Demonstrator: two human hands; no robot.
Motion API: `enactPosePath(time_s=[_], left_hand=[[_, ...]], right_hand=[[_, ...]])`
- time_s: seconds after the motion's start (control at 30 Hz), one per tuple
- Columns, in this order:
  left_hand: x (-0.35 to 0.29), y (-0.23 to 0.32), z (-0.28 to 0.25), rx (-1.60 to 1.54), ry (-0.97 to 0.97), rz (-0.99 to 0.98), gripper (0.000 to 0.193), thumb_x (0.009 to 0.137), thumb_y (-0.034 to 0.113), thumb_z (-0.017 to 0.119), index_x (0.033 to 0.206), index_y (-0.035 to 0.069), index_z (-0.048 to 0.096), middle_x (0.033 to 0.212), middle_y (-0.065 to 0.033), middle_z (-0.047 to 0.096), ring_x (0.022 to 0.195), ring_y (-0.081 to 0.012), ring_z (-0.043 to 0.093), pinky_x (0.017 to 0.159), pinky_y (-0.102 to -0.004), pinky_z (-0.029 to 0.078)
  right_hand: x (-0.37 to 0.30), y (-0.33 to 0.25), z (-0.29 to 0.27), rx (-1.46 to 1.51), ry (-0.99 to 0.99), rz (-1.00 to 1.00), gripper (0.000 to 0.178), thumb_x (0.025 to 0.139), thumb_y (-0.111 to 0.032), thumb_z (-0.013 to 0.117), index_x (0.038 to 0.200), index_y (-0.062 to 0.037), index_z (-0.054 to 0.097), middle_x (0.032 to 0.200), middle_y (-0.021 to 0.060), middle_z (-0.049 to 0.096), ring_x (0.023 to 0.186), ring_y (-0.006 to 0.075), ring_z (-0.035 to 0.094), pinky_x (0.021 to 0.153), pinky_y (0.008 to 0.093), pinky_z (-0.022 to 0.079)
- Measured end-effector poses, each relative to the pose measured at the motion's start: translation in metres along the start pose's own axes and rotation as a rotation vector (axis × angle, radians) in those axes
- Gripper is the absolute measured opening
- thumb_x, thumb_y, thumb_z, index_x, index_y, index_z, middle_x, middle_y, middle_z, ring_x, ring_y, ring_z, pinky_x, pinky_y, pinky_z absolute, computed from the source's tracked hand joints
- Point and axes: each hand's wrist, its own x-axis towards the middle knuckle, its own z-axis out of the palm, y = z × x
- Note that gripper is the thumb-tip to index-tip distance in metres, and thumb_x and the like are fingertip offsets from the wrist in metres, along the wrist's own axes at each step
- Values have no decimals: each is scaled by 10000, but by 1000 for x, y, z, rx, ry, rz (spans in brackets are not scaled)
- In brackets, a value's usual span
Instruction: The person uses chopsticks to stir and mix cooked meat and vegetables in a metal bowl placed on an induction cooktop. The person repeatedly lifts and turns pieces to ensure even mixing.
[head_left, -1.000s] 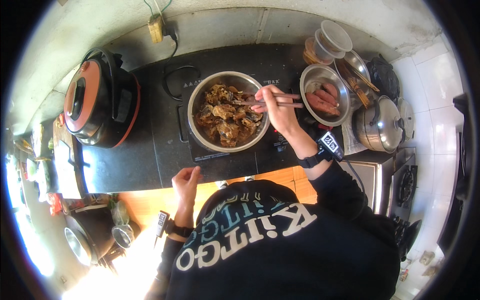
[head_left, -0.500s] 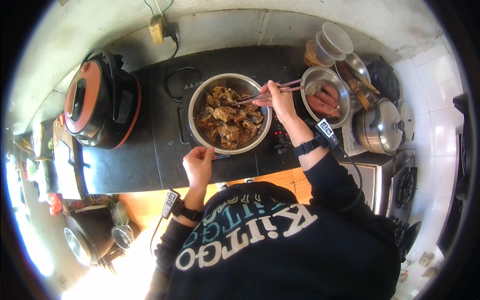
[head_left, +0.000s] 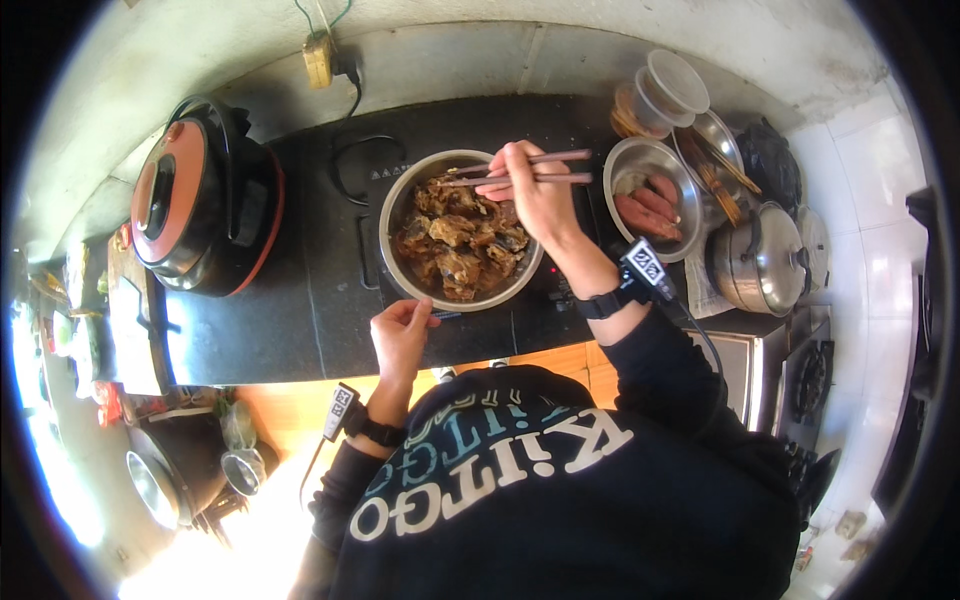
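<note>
Chopsticks [head_left: 563, 178], 2 of them and dark brown, lie across the fingers of the right hand [head_left: 532, 195], which is closed around them over the right side of a metal bowl [head_left: 466, 307]. Their tips reach in among chunks of brown, sauced food [head_left: 456, 240] near the far side; whether they grip a chunk cannot be told. The left hand [head_left: 398, 332] sits at the bowl's near rim, fingers curled and thumb close to the forefinger; whether it pinches the rim or merely rests beside it is unclear. The bowl stands on a black cooktop [head_left: 556, 300] with a red light showing. To its right, a smaller metal bowl [head_left: 608, 208] holds reddish pieces [head_left: 648, 210], just beside a lidded pot [head_left: 770, 250]. A black-and-orange cooker [head_left: 175, 200] stands at the left, well apart.
</note>
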Motion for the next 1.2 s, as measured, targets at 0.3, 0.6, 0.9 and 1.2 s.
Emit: enactPosePath(time_s=[0.3, 0.6, 0.9, 1.2], left_hand=[[3, -2, 3, -25, 28, 36, 205, 881, 155, 673, 810, -36, 654, 652, -56, 662, 505, -39, 507, 466, -181, 377], [12, 4, -5, 54, 54, 59, 201, 882, 146, 668, 831, -48, 659, 662, -58, 671, 521, -48, 541, 487, -187, 402], [6, 5, -9, -60, -6, 2, 202, 885, 151, 668, 884, -50, 658, 684, -72, 671, 502, -44, 498, 463, -185, 374], [7, 1, -6, -67, -15, 5, 196, 889, 145, 660, 891, -51, 651, 670, -64, 659, 500, -41, 490, 459, -185, 369]], right_hand=[[1, 29, 10, -22, 44, 114, 337, 1003, -243, 474, 847, 30, 597, 738, 91, 649, 633, 166, 689, 553, 231, 557], [5, 19, -9, -228, -63, -79, 300, 992, -218, 504, 840, 12, 623, 712, 69, 633, 545, 108, 579, 496, 248, 458], [-4, -4, 13, 183, -132, -10, 359, 1009, -262, 459, 840, 18, 608, 716, 83, 633, 568, 123, 650, 495, 212, 534], [-14, -3, 21, -48, -210, 61, 329, 1012, -243, 459, 884, 30, 592, 763, 93, 627, 622, 137, 667, 543, 207, 541]])
